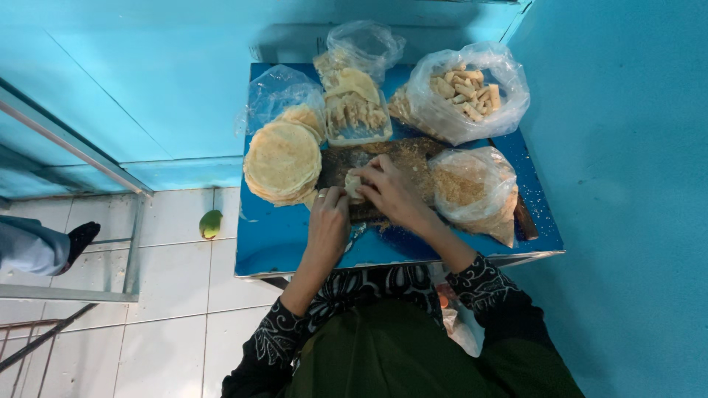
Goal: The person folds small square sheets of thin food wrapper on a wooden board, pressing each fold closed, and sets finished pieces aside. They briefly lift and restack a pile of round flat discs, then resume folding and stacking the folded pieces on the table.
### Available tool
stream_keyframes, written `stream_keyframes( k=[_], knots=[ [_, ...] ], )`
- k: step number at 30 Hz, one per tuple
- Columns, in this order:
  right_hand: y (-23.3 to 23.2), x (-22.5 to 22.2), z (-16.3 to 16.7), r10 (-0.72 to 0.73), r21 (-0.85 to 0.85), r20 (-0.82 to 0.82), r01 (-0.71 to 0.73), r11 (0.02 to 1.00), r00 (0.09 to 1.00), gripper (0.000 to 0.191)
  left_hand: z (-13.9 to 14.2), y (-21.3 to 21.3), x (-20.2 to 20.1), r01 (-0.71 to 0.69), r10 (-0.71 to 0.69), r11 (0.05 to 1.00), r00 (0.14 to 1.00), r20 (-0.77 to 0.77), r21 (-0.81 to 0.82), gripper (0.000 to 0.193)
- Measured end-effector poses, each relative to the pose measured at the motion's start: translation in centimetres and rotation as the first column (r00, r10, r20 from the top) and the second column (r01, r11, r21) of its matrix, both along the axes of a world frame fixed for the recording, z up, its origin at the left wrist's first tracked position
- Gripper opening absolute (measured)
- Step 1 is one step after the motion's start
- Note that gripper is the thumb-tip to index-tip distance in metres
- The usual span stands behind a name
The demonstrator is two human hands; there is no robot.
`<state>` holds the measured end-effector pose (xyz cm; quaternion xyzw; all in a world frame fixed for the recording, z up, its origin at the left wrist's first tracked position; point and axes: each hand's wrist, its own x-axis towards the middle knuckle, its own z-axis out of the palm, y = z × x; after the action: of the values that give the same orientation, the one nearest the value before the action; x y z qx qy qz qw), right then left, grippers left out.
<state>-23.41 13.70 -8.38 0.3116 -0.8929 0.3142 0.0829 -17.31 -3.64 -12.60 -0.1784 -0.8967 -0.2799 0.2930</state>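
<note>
Turquoise walls around a small blue table [295,247] | both hands at its middle, over a dark board [383,158]; left hand [329,219] and right hand [389,190] pinch a pale rolled wrap [354,186] between them | wrap looks light, soft, tearable; best held at its folded ends | stacked wrappers [282,162] near left edge

Both hands, left hand [328,221] and right hand [389,193], are gripping a pale filled wrapper [354,186] over the blue table [280,236], beside stacked round wrappers [282,162].
</note>
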Motion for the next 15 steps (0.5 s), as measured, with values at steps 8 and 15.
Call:
stream_keyframes(
  k=[8,15],
  knots=[
    [1.3,-1.2,-0.9,0.063,-0.015,-0.008,-0.063,0.998,0.998,0.013,0.1,-0.1,0.1,0.005,-0.005,1.0,1.0,0.006,0.024,0.02],
    [0.6,-0.3,-0.9,-0.041,-0.067,-0.035,0.039,0.997,0.999,0.017,0.1,-0.1,-0.2,-0.012,0.014,0.995,1.0,0.021,-0.103,0.02]
  ],
)
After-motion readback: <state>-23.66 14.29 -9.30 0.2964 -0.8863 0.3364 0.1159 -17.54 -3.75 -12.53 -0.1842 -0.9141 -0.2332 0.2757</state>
